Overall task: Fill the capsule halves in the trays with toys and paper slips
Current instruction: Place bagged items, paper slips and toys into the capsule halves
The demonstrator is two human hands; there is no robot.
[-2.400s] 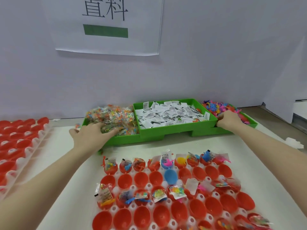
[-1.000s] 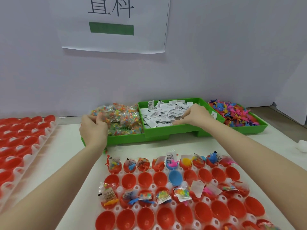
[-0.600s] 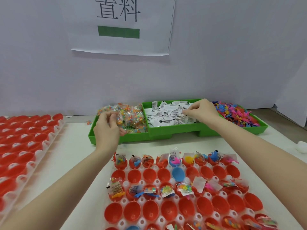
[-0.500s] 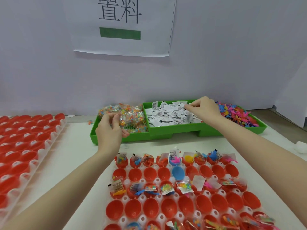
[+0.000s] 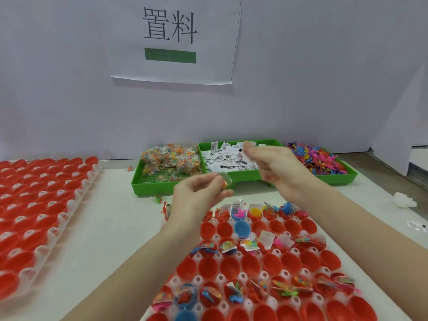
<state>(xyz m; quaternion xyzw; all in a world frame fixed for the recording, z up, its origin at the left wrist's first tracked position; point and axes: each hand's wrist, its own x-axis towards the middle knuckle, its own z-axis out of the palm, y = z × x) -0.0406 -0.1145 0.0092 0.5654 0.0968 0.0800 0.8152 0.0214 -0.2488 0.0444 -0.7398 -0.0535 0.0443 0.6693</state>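
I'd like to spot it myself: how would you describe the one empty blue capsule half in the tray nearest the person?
Start at the white tray of red cups under the person's arms, in front of the green bins. Look at its second row from the far edge, near the middle. There sits the empty blue capsule half, the only bare blue cup among empty red ones.

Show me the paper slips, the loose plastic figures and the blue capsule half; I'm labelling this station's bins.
paper slips (image 5: pixel 228 159), head view, middle of the white heap.
loose plastic figures (image 5: pixel 317 159), head view, centre of the pile.
blue capsule half (image 5: pixel 241 228), head view, its inner bowl.
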